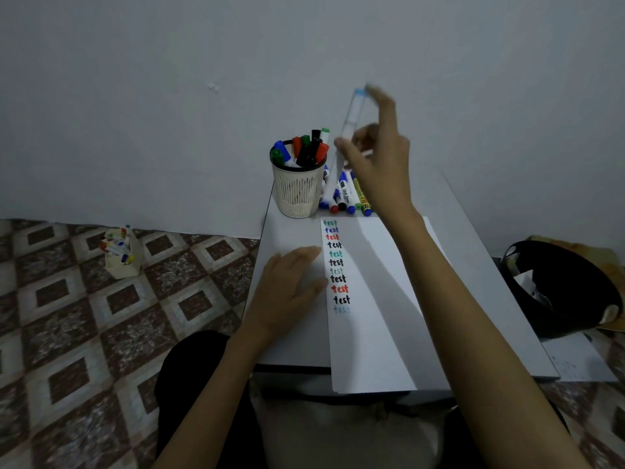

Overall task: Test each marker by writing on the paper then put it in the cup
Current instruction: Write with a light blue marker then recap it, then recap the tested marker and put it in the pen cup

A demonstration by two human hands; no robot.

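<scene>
taking the paper [382, 299] as the dial's centre: it lies on the table [483, 265] with its near end hanging over the table's 6 o'clock edge. a column of eleven "test" words runs down its 9 o'clock side in teal, blue, red, black and pale green, the lowest one a faint pale blue.

the left hand [291, 286] lies palm down at 9 o'clock, fingers straight and close together. the fingertips and thumb touch the paper's edge beside the words, and it holds nothing.

the right hand [378, 157] is raised at 12 o'clock, above the table, and is blurred. it pinches a marker [351, 120] by the lower barrel, and one finger stretches up along it toward the pale blue cap. the marker stands tilted, cap end toward 1 o'clock. it hangs in the air at about 2 o'clock from the cup's rim, clear of the cup.

the cup [297, 191], a pale mesh one, stands on the table at 11 o'clock. it holds markers with blue, green, red and black caps. a pile [348, 194] of loose markers lies at 12 o'clock, just beside the cup on its 3 o'clock side and below the raised hand.

a second cup [121, 258] of markers stands on the tiled floor far out at 9 o'clock. a black bag [558, 292] sits beyond the table at 3 o'clock.
</scene>
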